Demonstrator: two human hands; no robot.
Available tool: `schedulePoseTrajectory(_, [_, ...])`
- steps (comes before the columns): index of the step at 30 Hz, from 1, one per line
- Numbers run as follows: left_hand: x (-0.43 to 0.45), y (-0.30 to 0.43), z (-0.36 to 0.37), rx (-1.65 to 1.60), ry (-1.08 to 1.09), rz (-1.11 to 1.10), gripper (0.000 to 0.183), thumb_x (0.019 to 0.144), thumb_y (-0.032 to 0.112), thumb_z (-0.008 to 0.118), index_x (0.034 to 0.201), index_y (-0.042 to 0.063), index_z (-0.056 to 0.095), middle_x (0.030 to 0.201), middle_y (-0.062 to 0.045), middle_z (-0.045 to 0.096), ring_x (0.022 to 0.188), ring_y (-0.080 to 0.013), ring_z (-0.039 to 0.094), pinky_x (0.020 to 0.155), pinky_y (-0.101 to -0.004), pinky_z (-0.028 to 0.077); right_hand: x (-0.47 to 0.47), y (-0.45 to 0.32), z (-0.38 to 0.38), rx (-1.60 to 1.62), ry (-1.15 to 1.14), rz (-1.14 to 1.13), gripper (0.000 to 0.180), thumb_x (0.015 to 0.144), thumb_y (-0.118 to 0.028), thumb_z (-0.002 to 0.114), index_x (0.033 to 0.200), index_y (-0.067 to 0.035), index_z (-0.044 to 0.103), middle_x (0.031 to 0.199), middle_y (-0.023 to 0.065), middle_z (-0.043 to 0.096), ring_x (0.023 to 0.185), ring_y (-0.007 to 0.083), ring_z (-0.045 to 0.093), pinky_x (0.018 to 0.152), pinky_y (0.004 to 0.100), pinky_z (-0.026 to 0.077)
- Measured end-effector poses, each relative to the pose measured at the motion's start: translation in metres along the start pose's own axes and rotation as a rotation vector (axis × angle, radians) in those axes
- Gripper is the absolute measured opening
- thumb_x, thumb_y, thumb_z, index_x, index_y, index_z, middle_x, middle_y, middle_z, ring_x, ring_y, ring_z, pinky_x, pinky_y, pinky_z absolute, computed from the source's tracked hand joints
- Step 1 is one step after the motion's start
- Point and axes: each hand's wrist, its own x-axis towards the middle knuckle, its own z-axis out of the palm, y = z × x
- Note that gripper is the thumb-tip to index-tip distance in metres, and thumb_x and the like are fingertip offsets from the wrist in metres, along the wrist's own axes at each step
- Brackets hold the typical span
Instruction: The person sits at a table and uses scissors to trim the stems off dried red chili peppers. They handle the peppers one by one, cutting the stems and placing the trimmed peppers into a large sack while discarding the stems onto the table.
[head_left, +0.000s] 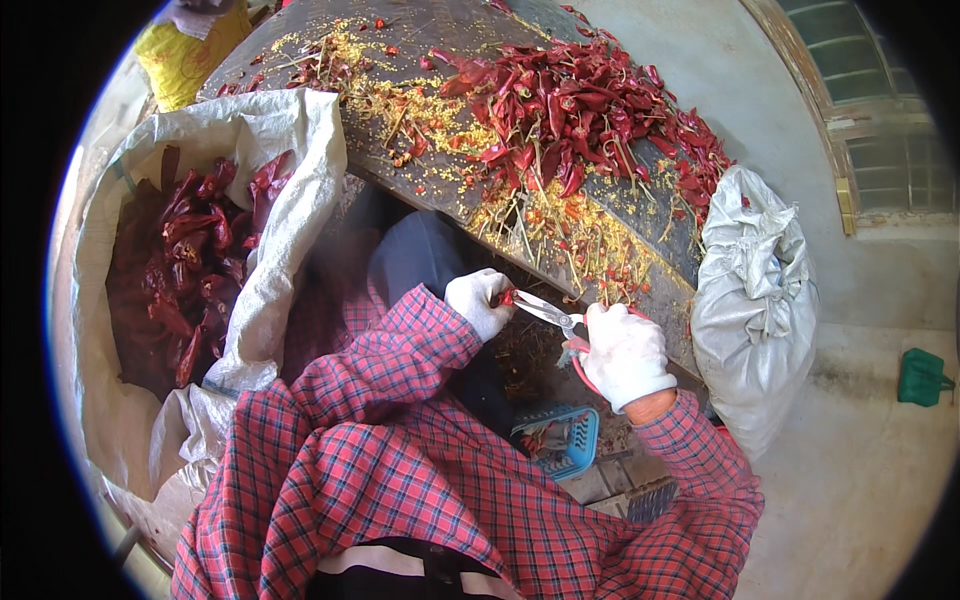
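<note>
My left hand (480, 304), in a white glove, grips a dried red chili pepper (507, 298) in front of my lap. My right hand (626, 352), gloved in white too, holds scissors (553, 315) with red handles. Their blades point left and reach the chili at my left fingertips. Beyond my hands, a large heap of dried red chilies (570, 112) lies on a dark tabletop (420, 176). Yellow seeds (600, 232), cut stems and red scraps are scattered around the heap's near side. To my left, an open white woven sack (300, 202) holds many dried chilies (195, 247).
A filled white woven sack (754, 315) stands at the table's right end. A blue plastic basket (581, 442) with things in it sits low beside my legs. A yellow bag (191, 56) is at the far left. A green plastic object (924, 377) is at the far right.
</note>
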Motion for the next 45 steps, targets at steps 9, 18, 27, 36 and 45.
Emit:
schedulePoseTrajectory(9, [0.004, -0.005, -0.004, -0.406, 0.03, -0.293, 0.009, 0.076, 0.005, 0.074, 0.08, 0.004, 0.067, 0.067, 0.001, 0.056, 0.062, -0.0076, 0.052, 0.056, -0.0252, 0.044, -0.017, -0.055, 0.053, 0.41, 0.214, 0.362, 0.037, 0.08, -0.038, 0.076, 0.087, -0.005, 0.06, 0.073, 0.018, 0.067, 0.071, 0.0379, 0.068, 0.061, 0.0467, 0.054])
schedulePoseTrajectory(18, [0.004, 0.01, -0.007, -0.406, 0.0, -0.296, 0.013, 0.078, 0.007, 0.076, 0.077, 0.003, 0.064, 0.065, 0.0, 0.055, 0.061, -0.007, 0.051, 0.055, -0.0251, 0.042, -0.02, -0.062, 0.086, 1.294, -0.102, 0.422, 0.05, 0.085, -0.052, 0.072, 0.079, -0.005, 0.056, 0.058, 0.0054, 0.055, 0.048, 0.016, 0.053, 0.045, 0.0281, 0.042])
schedulePoseTrajectory(27, [-0.002, 0.009, -0.002, -0.491, -0.204, -0.429, 0.012, 0.083, 0.009, 0.076, 0.086, 0.003, 0.066, 0.075, 0.0, 0.063, 0.066, -0.0079, 0.058, 0.058, -0.0262, 0.045, 0.003, 0.012, 0.117, 2.455, 0.341, 0.181, 0.06, 0.094, -0.064, 0.051, 0.066, -0.01, 0.049, 0.049, -0.0027, 0.037, 0.036, 0.0101, 0.037, 0.033, 0.0256, 0.028])
schedulePoseTrajectory(36, [0.009, -0.002, -0.013, -0.856, -0.235, -0.428, 0.024, 0.092, 0.015, 0.068, 0.111, 0.0, 0.064, 0.084, -0.002, 0.065, 0.073, -0.0112, 0.063, 0.064, -0.0291, 0.055, 0.013, 0.146, 0.206, 0.262, 0.073, 1.102, 0.039, 0.077, -0.035, 0.076, 0.104, -0.007, 0.067, 0.11, 0.0194, 0.067, 0.106, 0.037, 0.064, 0.09, 0.0442, 0.052])
schedulePoseTrajectory(45, [0.007, -0.019, -0.009, -0.739, -0.259, -0.414, 0.023, 0.09, 0.01, 0.069, 0.109, -0.002, 0.067, 0.096, -0.006, 0.07, 0.089, -0.0129, 0.064, 0.085, -0.0281, 0.051, 0.178, 0.021, 0.121, 0.776, 0.577, 0.436, 0.044, 0.083, -0.018, 0.074, 0.123, -0.007, 0.061, 0.118, 0.0179, 0.064, 0.108, 0.0344, 0.062, 0.097, 0.0425, 0.049])
